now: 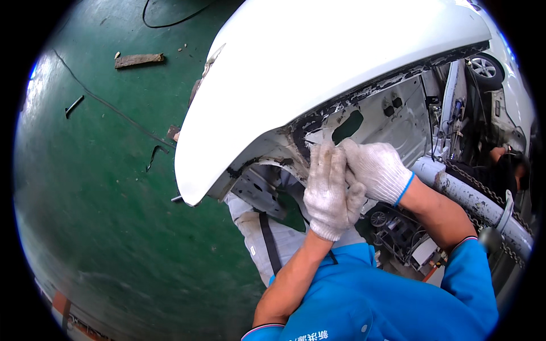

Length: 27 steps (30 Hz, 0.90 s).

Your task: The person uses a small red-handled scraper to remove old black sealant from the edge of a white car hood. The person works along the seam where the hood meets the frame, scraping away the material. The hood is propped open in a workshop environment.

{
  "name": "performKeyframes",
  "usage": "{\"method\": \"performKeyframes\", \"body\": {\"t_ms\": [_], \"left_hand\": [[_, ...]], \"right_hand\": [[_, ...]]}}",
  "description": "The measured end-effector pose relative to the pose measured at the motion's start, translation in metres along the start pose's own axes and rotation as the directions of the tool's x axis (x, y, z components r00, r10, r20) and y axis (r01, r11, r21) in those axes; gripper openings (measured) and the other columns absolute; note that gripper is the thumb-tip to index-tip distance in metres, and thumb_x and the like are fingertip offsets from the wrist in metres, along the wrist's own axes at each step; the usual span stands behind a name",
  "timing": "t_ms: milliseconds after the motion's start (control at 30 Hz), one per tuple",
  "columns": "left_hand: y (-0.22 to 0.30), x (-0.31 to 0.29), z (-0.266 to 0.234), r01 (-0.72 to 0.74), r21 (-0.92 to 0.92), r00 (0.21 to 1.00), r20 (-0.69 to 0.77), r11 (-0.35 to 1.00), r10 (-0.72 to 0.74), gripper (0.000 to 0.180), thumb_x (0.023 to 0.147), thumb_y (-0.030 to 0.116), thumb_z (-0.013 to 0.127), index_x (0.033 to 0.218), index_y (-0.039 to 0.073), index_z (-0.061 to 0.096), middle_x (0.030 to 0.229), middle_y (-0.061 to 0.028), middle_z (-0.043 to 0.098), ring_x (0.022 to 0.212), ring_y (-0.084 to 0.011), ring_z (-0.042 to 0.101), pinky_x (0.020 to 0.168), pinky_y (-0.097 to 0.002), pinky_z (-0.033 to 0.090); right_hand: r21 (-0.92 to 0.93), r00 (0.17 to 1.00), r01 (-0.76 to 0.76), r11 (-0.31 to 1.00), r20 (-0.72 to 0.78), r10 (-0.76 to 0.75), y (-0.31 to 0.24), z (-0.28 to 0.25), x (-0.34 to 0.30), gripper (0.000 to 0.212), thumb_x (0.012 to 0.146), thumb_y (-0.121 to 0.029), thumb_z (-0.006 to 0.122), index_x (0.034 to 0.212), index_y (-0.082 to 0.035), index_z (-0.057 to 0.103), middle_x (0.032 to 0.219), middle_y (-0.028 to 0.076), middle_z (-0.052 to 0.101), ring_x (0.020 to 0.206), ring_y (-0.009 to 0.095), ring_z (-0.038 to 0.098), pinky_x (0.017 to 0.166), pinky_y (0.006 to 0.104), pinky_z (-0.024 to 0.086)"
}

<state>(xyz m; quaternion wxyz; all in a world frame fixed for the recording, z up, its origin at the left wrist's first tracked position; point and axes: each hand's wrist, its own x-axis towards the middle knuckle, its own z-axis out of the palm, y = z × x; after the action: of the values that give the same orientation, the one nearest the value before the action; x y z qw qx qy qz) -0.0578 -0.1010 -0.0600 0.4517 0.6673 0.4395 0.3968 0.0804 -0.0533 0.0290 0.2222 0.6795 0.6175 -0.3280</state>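
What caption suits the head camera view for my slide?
Gloved left hand and gloved right hand together beside a white car panel, green floor below.

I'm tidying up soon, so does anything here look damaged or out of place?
The white body panel looks damaged along its lower-right edge, where black coating is ragged and patchy. On the green floor, a rough wood piece and a bent dark strip lie loose, like stray debris.
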Motion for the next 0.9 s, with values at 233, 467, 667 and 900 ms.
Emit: {"method": "performKeyframes", "body": {"t_ms": [233,467,667,900], "left_hand": [[-0.007,0.000,0.004,-0.003,-0.008,1.000,-0.021,1.000,0.002,0.063,0.109,0.044,0.050,0.148,-0.005,0.055,0.147,-0.0328,0.056,0.137,-0.0552,0.054,0.109,-0.0555,0.050],[-0.019,-0.007,-0.004,-0.018,-0.031,1.000,0.015,0.999,0.018,0.064,0.107,0.044,0.053,0.150,-0.004,0.054,0.149,-0.0324,0.056,0.136,-0.0549,0.055,0.110,-0.0556,0.049],[-0.005,-0.030,0.000,0.065,-0.049,0.997,0.036,0.997,-0.063,0.065,0.109,0.046,0.049,0.150,-0.004,0.053,0.151,-0.0315,0.054,0.141,-0.0538,0.051,0.115,-0.0539,0.044],[-0.003,-0.001,-0.004,-0.012,-0.016,1.000,-0.010,1.000,0.011,0.061,0.109,0.044,0.053,0.147,-0.004,0.057,0.147,-0.0308,0.058,0.135,-0.0546,0.055,0.110,-0.0549,0.050]], "right_hand": [[0.022,0.999,-0.031,0.999,0.025,0.030,0.002,0.011,0.007,0.027,0.093,-0.025,0.064,0.108,-0.003,0.056,0.080,0.021,0.073,0.077,0.042,0.075,0.068,0.0525,0.060],[0.059,0.999,-0.008,0.998,-0.046,0.011,-0.008,0.024,0.003,0.026,0.093,-0.024,0.063,0.107,-0.002,0.060,0.077,0.021,0.073,0.075,0.041,0.075,0.064,0.0520,0.060],[0.021,0.998,-0.026,0.999,0.052,0.025,-0.004,0.028,-0.012,0.023,0.093,-0.024,0.063,0.104,-0.004,0.061,0.076,0.020,0.073,0.074,0.041,0.075,0.066,0.0513,0.060],[-0.009,1.000,-0.019,1.000,-0.023,0.019,-0.003,-0.001,-0.003,0.025,0.093,-0.028,0.065,0.101,-0.004,0.061,0.075,0.020,0.072,0.073,0.040,0.075,0.066,0.0510,0.060]]}}
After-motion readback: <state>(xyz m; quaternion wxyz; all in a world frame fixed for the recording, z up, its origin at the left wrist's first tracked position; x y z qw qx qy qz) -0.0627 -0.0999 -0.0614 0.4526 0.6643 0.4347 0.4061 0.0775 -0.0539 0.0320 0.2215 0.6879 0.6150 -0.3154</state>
